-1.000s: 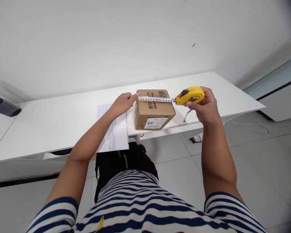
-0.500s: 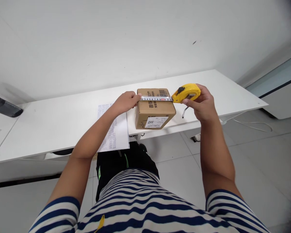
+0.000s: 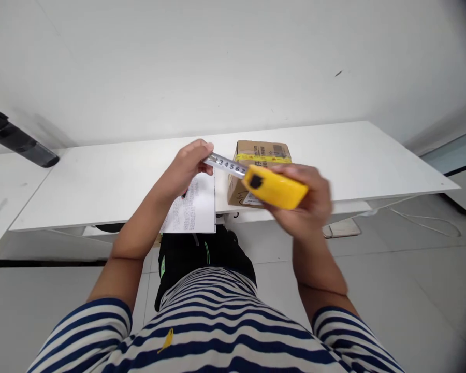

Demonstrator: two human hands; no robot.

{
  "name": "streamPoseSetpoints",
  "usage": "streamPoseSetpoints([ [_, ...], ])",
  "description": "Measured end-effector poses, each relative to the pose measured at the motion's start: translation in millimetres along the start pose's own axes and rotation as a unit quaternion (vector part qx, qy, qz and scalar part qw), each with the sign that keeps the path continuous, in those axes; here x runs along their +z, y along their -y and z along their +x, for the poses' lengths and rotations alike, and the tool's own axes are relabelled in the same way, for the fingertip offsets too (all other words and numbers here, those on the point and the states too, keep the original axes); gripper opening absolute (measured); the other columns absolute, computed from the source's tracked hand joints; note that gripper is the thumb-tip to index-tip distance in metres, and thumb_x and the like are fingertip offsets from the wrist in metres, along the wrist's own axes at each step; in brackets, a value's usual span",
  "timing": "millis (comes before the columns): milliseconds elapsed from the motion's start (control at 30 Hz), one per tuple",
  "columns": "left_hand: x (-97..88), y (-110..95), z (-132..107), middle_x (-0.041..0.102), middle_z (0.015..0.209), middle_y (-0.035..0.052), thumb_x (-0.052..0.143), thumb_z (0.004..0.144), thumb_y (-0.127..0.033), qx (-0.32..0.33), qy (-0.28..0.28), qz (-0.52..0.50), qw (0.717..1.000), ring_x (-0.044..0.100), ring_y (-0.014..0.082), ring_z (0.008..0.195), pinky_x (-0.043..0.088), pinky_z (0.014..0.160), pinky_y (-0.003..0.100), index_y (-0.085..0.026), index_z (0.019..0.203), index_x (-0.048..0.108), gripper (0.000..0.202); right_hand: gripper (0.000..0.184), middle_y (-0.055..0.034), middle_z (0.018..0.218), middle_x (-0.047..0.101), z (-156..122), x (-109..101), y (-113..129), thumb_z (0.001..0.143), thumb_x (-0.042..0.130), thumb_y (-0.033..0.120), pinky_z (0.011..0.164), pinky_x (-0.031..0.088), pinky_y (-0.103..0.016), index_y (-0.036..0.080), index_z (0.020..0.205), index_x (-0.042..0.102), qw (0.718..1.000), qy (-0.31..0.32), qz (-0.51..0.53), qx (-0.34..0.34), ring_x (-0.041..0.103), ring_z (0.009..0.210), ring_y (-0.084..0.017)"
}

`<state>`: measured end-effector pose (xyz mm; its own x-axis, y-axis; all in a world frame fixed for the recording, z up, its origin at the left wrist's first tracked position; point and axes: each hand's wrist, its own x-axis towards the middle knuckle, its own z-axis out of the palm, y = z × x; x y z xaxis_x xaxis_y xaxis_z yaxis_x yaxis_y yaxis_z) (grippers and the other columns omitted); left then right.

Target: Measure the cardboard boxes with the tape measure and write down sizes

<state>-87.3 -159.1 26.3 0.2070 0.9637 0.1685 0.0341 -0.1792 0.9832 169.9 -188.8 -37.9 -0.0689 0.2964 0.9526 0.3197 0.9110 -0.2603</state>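
Near box (image 3: 264, 150), right hand (image 3: 311, 201) wraps tape measure (image 3: 277, 189).

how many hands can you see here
2. The left hand holds the end of the tape blade, left of the cardboard box; the right hand, farther right, grips the yellow tape case. No others show.

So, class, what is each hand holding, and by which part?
The right hand grips the tape measure by its yellow case; the left hand pinches its extended blade near the free end.
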Motion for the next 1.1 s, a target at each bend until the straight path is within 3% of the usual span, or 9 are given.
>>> streamPoseSetpoints([
  [133,-4.7,14.1,-18.7,0.066,0.075,0.0018,0.062,0.101,-0.066,-0.089,0.074,-0.024,0.993,0.076,0.0180,0.082,0.065,0.075,0.030,-0.021,0.088,0.064,0.047,0.050,-0.0088,0.127,0.075,-2.5,63.5,6.6,0.100,0.071,0.040,0.098,0.066,-0.055,0.041,0.147,0.056,0.994,0.074,-0.077,-0.004,0.075,0.117,-0.031],
  [300,-31.6,41.4,-23.7,0.076,0.083,0.0087,0.044,0.102,-0.080,-0.119,0.028,-0.078,0.989,0.082,0.0284,0.102,0.069,0.084,0.039,-0.020,0.104,0.070,0.066,0.051,-0.0141,0.148,0.065,-3.3,104.0,-10.8,0.105,0.057,0.038,0.110,0.058,-0.062,0.034,0.155,0.054,0.969,0.221,-0.099,0.055,0.064,0.139,-0.039],
  [500,-49.4,97.5,-7.1,0.081,0.098,0.0101,0.055,0.097,-0.080,-0.124,-0.050,-0.137,0.981,0.083,0.0259,0.101,0.069,0.091,0.039,-0.021,0.115,0.068,0.064,0.064,-0.0129,0.169,0.049,-3.5,109.9,-23.8,0.103,0.058,0.048,0.123,0.042,-0.073,0.036,0.164,0.043,0.954,0.273,-0.115,0.037,0.038,0.162,-0.044],
  [700,-95.6,158.7,27.1,0.080,0.124,0.0116,0.069,0.093,-0.063,-0.108,-0.217,-0.193,0.951,0.081,0.0228,0.110,0.066,0.101,0.034,-0.023,0.122,0.064,0.050,0.037,-0.0119,0.143,0.070,-8.4,98.5,-59.8,0.106,0.054,0.042,0.117,0.044,-0.062,0.034,0.140,0.065,0.951,0.286,-0.118,-0.004,0.057,0.145,-0.038],
  [800,-106.9,176.9,36.4,0.078,0.129,0.0122,0.073,0.090,-0.057,-0.086,-0.266,-0.176,0.944,0.078,0.0236,0.117,0.066,0.099,0.033,-0.024,0.122,0.062,0.048,0.039,-0.0158,0.129,0.075,-9.8,118.3,-69.0,0.108,0.042,0.025,0.102,0.045,-0.053,0.027,0.137,0.068,0.899,0.398,-0.181,0.014,0.066,0.126,-0.035],
  [900,-100.1,186.2,36.1,0.076,0.132,0.0110,0.074,0.090,-0.054,-0.069,-0.285,-0.136,0.946,0.077,0.0221,0.119,0.065,0.096,0.031,-0.024,0.117,0.060,0.042,0.054,-0.0183,0.122,0.076,-11.8,157.6,-68.3,0.103,0.035,0.008,0.088,0.041,-0.046,0.022,0.147,0.063,0.795,0.562,-0.230,0.011,0.070,0.105,-0.031],
  [967,-92.1,190.5,33.3,0.075,0.132,0.0115,0.078,0.087,-0.048,-0.052,-0.283,-0.100,0.952,0.076,0.0213,0.119,0.063,0.097,0.031,-0.023,0.117,0.060,0.042,0.057,-0.0206,0.125,0.075,-13.3,184.4,-69.1,0.102,0.035,0.005,0.084,0.037,-0.044,0.018,0.151,0.060,0.742,0.621,-0.251,0.014,0.070,0.100,-0.031],
  [1033,-86.5,194.3,30.4,0.074,0.133,0.0122,0.079,0.086,-0.042,-0.029,-0.291,-0.060,0.954,0.075,0.0204,0.119,0.061,0.100,0.031,-0.022,0.119,0.060,0.043,0.052,-0.0219,0.126,0.074,-15.0,203.5,-74.1,0.103,0.035,0.006,0.083,0.034,-0.042,0.015,0.147,0.062,0.721,0.643,-0.259,0.002,0.070,0.099,-0.029],
  [1100,-84.4,196.7,28.1,0.073,0.136,0.0135,0.076,0.090,-0.042,-0.022,-0.306,-0.026,0.952,0.074,0.0201,0.122,0.060,0.103,0.031,-0.021,0.123,0.060,0.043,0.047,-0.0207,0.121,0.077,-17.9,211.1,-81.9,0.104,0.036,0.008,0.083,0.034,-0.040,0.014,0.139,0.066,0.724,0.648,-0.236,-0.034,0.070,0.097,-0.028],
])
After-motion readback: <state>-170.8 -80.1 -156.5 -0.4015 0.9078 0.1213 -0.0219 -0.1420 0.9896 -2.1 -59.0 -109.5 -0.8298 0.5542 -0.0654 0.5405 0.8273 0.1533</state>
